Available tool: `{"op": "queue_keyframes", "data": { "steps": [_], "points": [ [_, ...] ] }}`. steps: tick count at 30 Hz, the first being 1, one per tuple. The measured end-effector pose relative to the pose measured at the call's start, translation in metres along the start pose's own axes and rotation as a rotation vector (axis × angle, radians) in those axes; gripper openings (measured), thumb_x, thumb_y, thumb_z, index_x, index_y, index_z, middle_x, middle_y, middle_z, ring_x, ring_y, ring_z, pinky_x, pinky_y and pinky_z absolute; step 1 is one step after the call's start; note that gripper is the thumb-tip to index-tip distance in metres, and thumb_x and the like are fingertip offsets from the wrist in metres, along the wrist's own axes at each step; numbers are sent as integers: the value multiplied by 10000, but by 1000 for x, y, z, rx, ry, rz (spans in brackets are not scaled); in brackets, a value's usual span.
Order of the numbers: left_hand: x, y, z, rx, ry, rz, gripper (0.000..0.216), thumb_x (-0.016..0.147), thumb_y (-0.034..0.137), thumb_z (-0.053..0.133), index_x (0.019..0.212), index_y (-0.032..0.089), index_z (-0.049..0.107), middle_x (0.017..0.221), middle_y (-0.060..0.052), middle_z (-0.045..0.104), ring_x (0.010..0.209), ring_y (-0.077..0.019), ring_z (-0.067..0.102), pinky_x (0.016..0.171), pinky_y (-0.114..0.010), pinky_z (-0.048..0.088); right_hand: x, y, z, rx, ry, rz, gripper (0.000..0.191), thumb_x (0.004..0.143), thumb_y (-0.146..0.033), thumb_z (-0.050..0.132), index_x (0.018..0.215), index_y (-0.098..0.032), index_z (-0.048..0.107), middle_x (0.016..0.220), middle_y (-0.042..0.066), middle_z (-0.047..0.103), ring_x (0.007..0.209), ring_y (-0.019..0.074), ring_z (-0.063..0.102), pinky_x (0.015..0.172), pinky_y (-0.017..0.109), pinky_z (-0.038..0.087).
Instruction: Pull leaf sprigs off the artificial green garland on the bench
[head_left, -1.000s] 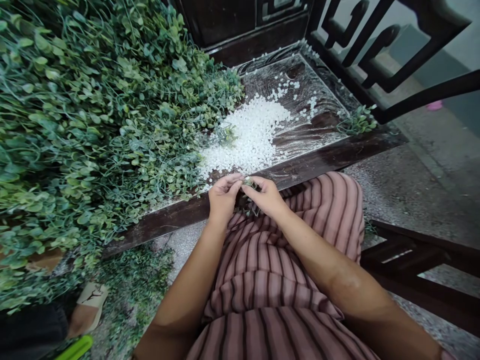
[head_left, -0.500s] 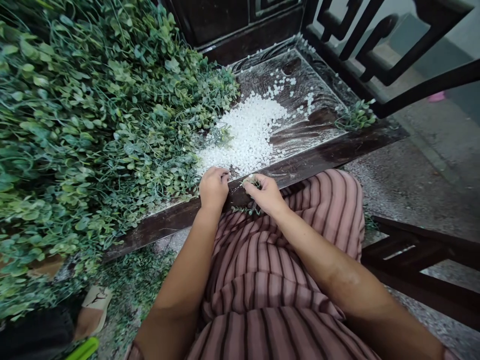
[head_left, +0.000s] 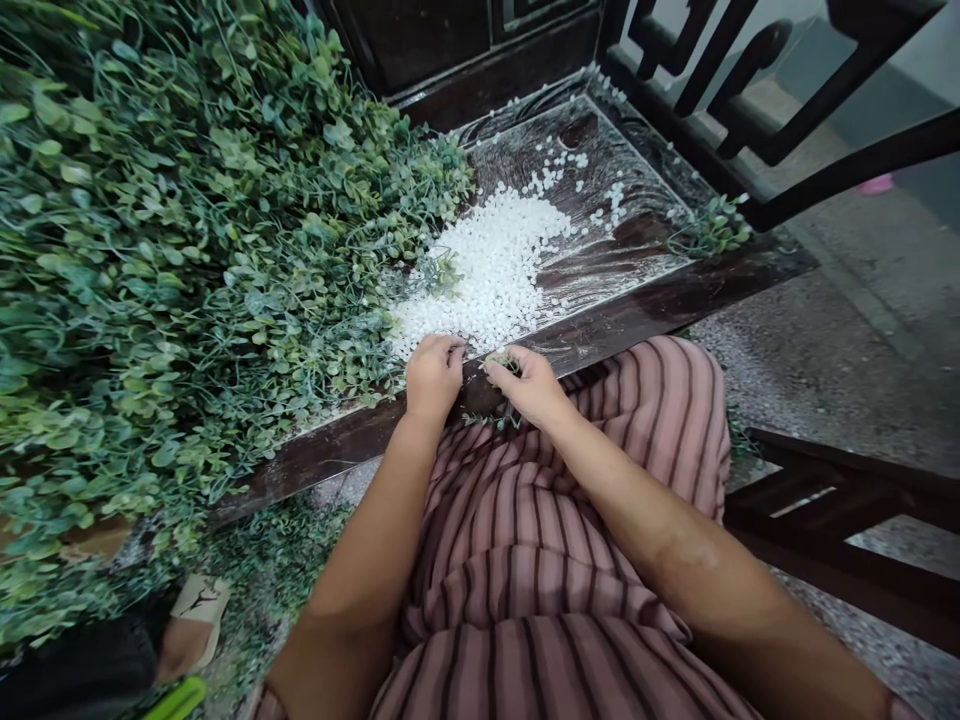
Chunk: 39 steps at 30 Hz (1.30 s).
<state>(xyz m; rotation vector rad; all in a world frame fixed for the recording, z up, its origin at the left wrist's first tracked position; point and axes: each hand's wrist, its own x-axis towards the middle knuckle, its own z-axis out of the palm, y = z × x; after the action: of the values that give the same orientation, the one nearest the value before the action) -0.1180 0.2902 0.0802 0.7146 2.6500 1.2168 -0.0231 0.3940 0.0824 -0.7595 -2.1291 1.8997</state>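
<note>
My left hand rests at the near edge of a heap of small white beads on a dark wooden bench, its fingers curled down among the beads. Whether it holds one, I cannot tell. My right hand is beside it, just above my striped lap, closed on a small green plastic sprig whose leaves stick out below the fingers. The two hands are a few centimetres apart.
A big pile of artificial green foliage covers the left of the bench and spills to the floor. A loose sprig lies at the bench's right end. Dark chair rails rise behind; another wooden frame stands at my right. A sandal lies lower left.
My left hand left the sprig and moved left and forward to the edge of the bead heap. My right hand stayed in place with the sprig.
</note>
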Motion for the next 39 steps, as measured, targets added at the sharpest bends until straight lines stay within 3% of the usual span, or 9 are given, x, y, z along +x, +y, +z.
{"op": "queue_keyframes", "data": {
  "steps": [4,7,10,14,22,30,39],
  "points": [
    [-5,5,-4,-497,22,-244,82,680,200,604,738,160,646,703,-9,612,627,-107,517,673,-243,422,1,0,1,2,6,1,206,704,-374,535,648,-176,514,618,-3,519,622,141,489,609,255,409],
    [-12,13,-10,-813,-66,-377,157,648,227,660,785,152,652,591,35,553,535,-56,452,574,-189,393,1,-1,2,71,1,-8,231,691,-394,537,647,-168,527,616,-2,518,613,135,473,591,250,397],
    [-17,20,-11,-980,-213,-490,213,608,244,718,785,146,651,532,54,499,496,-31,421,502,-152,363,-1,-5,2,155,-6,-12,244,677,-402,559,640,-162,537,626,-1,530,613,124,459,587,238,385],
    [-19,23,-9,-1132,-303,-630,229,581,213,747,757,130,628,592,39,523,496,-11,439,456,-118,353,-2,-10,0,190,-4,-11,221,659,-379,575,640,-159,557,629,-5,545,630,124,471,626,243,390],
    [-16,24,-14,-1287,-410,-784,136,634,88,676,751,113,611,627,24,518,484,1,432,403,-88,323,-2,-8,3,196,40,-6,206,658,-356,563,593,-166,516,596,-20,511,600,113,451,606,236,370],
    [-15,25,-15,-1279,-432,-796,127,645,80,669,748,117,604,628,23,520,477,6,437,395,-74,329,-2,-10,3,225,46,-3,165,651,-324,568,651,-159,573,651,-6,576,641,127,497,664,252,401],
    [-16,27,-16,-1317,-401,-847,109,659,37,622,752,92,609,616,14,524,475,-3,454,386,-73,335,-1,-8,3,211,68,-15,192,643,-343,569,609,-156,545,610,-15,539,610,113,472,624,241,383]
  ]
}}
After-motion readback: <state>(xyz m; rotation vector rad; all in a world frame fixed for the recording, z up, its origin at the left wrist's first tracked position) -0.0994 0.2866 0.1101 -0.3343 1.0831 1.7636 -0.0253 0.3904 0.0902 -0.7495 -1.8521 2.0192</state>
